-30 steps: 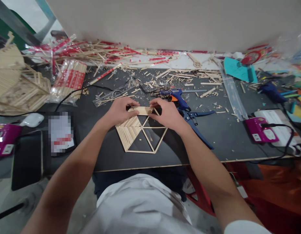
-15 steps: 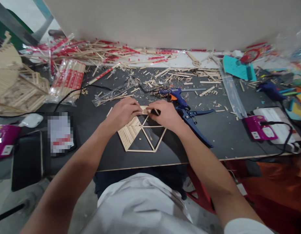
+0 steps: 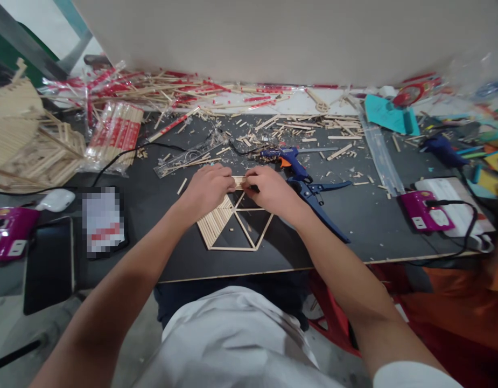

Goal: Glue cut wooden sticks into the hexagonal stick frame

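- Both our left hand (image 3: 210, 186) and our right hand (image 3: 271, 188) rest at the far side of the hexagonal stick frame (image 3: 214, 226), which lies flat on the dark worktop (image 3: 184, 256) before us.
- Our fingers are bent on each side of the short sticks (image 3: 239, 179) showing between them; we cannot tell whether either hand grips one.
- Nearer us, the frame's left wedge is filled with sticks laid side by side, while its bottom and lower right wedges are open.
- One loose stick (image 3: 182, 186) lies just left of our left hand.
- Beyond our right hand we see a blue glue gun (image 3: 289, 156) and a blue cutter (image 3: 325, 216).
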Available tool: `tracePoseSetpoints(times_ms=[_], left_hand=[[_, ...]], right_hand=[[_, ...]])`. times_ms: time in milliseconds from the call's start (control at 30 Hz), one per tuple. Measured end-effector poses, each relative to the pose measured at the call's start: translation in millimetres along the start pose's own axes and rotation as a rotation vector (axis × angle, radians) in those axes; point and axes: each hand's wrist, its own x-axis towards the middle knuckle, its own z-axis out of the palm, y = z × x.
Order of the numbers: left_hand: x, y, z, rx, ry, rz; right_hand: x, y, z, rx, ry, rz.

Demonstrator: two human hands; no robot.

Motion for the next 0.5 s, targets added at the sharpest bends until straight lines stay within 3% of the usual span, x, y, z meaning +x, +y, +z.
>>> tracePoseSetpoints(times_ms=[133,333,433,500], left_hand=[[-0.6,-3.7,-1.2,-0.049,-0.016,-0.027],[8.6,-24.3,-5.3,-0.379,-0.061,-0.139],[16.8,-22.6,-6.6,-0.451,-0.025,-0.256],[22.9,-18.6,-6.8,-0.450,-0.025,-0.258]], right_hand=[[2.1,-6.5,-4.0,0.008,-0.005,0.046],[5.1,-12.0,-6.3,0.043,0.002,0.130],[5.8,-13.6,-7.3,0.045,-0.002,0.156],[6.4,-14.4,-8.2,0.037,-0.007,0.171]])
